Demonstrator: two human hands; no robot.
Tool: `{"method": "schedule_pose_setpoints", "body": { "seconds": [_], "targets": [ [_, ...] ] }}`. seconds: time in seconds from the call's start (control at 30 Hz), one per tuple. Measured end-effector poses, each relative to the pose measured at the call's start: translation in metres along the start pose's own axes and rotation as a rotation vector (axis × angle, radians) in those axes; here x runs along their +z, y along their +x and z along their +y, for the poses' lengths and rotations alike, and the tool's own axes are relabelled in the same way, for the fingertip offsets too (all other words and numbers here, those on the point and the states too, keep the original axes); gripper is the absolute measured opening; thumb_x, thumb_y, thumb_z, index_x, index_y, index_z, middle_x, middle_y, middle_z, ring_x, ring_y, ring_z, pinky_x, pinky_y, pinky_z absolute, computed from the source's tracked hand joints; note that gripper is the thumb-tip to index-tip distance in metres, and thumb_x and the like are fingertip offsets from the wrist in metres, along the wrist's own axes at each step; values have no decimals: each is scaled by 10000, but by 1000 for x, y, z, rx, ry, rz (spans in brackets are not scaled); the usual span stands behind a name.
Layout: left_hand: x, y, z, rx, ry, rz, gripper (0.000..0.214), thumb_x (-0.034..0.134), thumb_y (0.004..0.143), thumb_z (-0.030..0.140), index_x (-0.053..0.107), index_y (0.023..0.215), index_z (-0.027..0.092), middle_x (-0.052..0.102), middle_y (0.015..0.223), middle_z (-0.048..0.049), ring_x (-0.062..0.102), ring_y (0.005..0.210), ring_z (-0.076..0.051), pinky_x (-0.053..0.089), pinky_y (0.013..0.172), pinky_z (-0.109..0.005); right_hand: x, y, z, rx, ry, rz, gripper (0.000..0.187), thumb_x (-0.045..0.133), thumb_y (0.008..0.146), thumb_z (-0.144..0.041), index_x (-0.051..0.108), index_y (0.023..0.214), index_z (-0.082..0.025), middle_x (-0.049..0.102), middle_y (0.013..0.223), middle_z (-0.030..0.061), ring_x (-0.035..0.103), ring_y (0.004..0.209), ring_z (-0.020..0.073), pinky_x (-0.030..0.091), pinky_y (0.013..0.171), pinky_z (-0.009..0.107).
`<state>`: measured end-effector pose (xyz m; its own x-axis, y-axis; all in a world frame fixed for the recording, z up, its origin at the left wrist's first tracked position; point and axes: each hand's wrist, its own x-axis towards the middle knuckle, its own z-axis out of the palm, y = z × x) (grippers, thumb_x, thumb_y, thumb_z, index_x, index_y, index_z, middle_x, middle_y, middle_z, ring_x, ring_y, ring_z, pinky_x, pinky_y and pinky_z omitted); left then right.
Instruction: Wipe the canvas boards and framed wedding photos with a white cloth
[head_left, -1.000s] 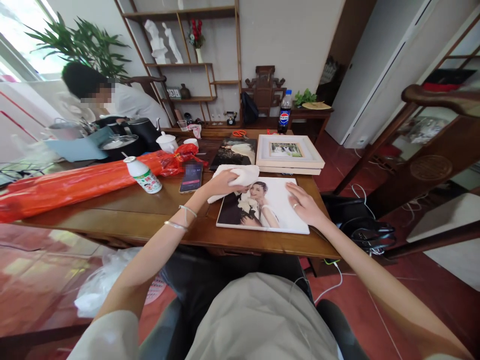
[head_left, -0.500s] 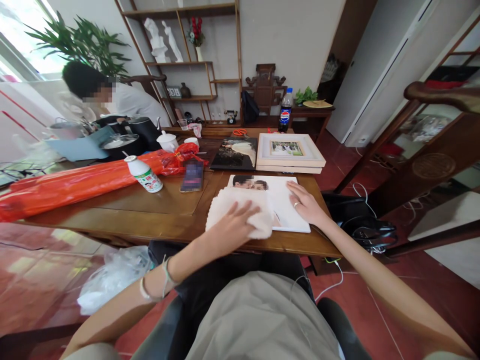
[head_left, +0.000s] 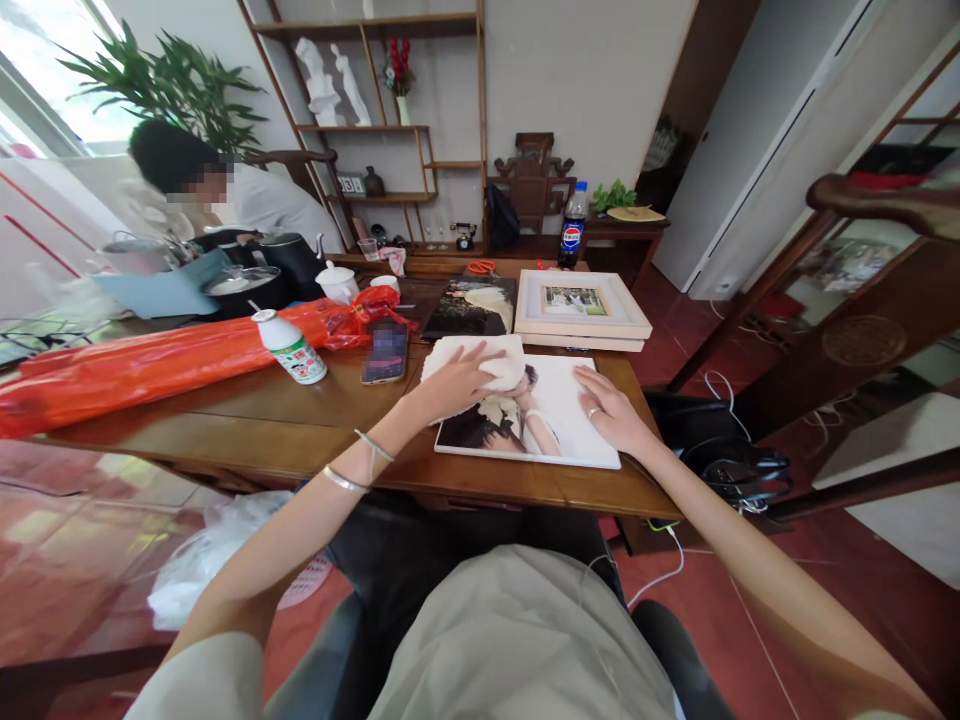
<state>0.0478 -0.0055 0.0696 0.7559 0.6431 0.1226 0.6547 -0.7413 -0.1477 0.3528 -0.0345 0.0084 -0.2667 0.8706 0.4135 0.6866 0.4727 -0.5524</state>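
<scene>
A flat white-edged photo panel [head_left: 577,435] printed with a couple lies on the wooden table in front of me. My left hand [head_left: 466,378] holds a fluffy white cloth [head_left: 506,362] against the panel's upper left part, fingers spread over the cloth. The cloth hides that corner and part of the picture. My right hand [head_left: 611,408] rests open on the panel's right side, fingers stretched out and a ring on one of them.
Behind the panel are a dark photo panel [head_left: 469,305] and stacked white frames [head_left: 637,320]. To the left lie a phone [head_left: 385,352], a white bottle [head_left: 291,348] and a long red-wrapped bundle [head_left: 172,365]. A cola bottle [head_left: 572,228] stands behind. A person [head_left: 270,200] bends at the far left.
My left hand has moved the cloth away from me across the panel, from its near left part to its far left part, uncovering the lower picture. My right hand stays in place.
</scene>
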Motion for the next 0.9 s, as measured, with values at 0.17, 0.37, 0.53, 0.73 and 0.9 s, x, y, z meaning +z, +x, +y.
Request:
{"method": "schedule_pose_setpoints", "body": {
  "seconds": [0.17, 0.37, 0.53, 0.73, 0.9],
  "targets": [
    [5, 7, 13, -9, 77, 22, 302, 449, 966, 281, 679, 1134, 180, 287, 1557, -56, 214, 1438, -339, 277, 1112, -569, -1, 0, 0, 10, -8, -1, 476, 402, 916, -316, 541, 1340, -153, 488, 1441, 130, 386, 1382, 281, 289, 1165, 516],
    [-10, -31, 66, 46, 25, 17, 285, 488, 946, 304, 739, 983, 175, 380, 1508, -100, 340, 1383, -352, 328, 1098, -513, 0, 0, -1, 23, 0, -3, 475, 412, 915, -333, 544, 1340, -168, 492, 1439, 118, 385, 1382, 281, 284, 1168, 515],
    [-12, -61, 100, 118, -97, 114, 286, 502, 935, 316, 754, 902, 184, 387, 1507, -72, 315, 1401, -340, 304, 1128, -495, 0, 0, -3, 31, -1, -4, 475, 416, 914, -334, 547, 1338, -164, 488, 1442, 122, 384, 1383, 281, 284, 1168, 515],
    [2, -40, 62, 33, -93, 106, 274, 476, 962, 298, 731, 1022, 220, 365, 1521, -21, 316, 1413, -254, 281, 1153, -428, -1, 0, -3, 20, 13, 3, 464, 431, 913, -348, 553, 1334, -195, 495, 1440, 101, 392, 1379, 280, 292, 1166, 513],
    [6, -3, 5, 11, -5, 1, 306, 434, 986, 294, 663, 1152, 175, 345, 1530, -63, 262, 1434, -258, 256, 1148, -444, -1, 0, -2, 4, 18, 14, 460, 435, 910, -336, 547, 1338, -209, 502, 1435, 95, 396, 1376, 275, 296, 1163, 516]
  ]
}}
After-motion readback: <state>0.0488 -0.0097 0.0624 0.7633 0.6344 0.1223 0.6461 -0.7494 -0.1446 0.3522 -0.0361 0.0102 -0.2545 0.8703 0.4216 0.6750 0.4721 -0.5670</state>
